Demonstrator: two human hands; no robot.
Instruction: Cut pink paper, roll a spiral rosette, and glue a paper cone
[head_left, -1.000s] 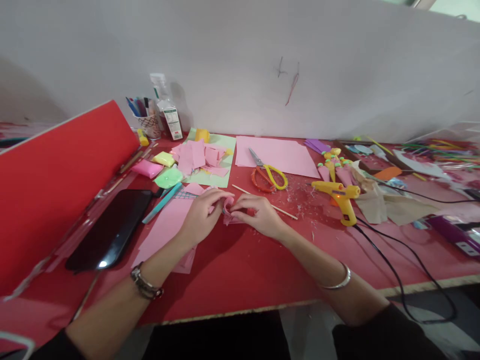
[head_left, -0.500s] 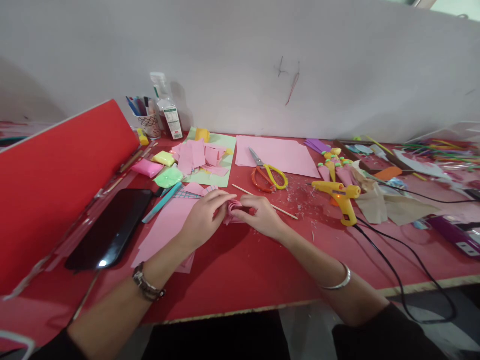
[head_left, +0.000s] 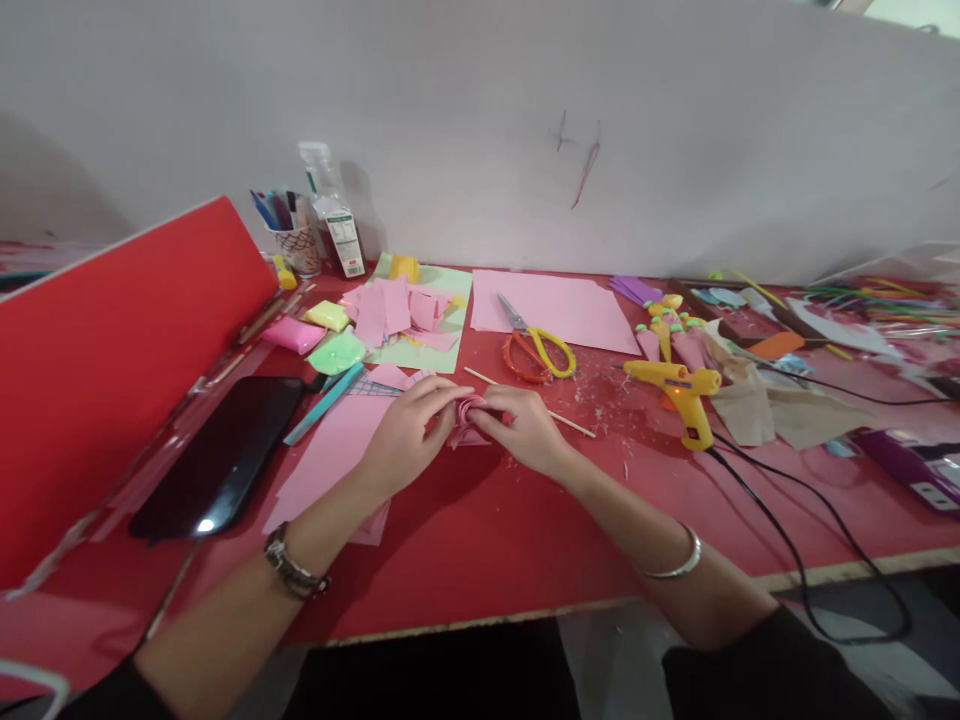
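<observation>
Both my hands meet over the middle of the red table. My left hand and my right hand pinch a small rolled pink paper piece between their fingertips, fingers curled round it. A thin wooden stick lies just behind my right hand. Pink paper sheets lie under my left wrist.
Scissors with orange and yellow handles rest on a pink sheet. A yellow glue gun stands to the right, its black cord trailing to the table edge. A black phone, a red board, a pen cup and a bottle sit to the left.
My fingers have closed tighter round the pink paper piece, and my left hand has slid slightly right over it. Everything else on the table stays put.
</observation>
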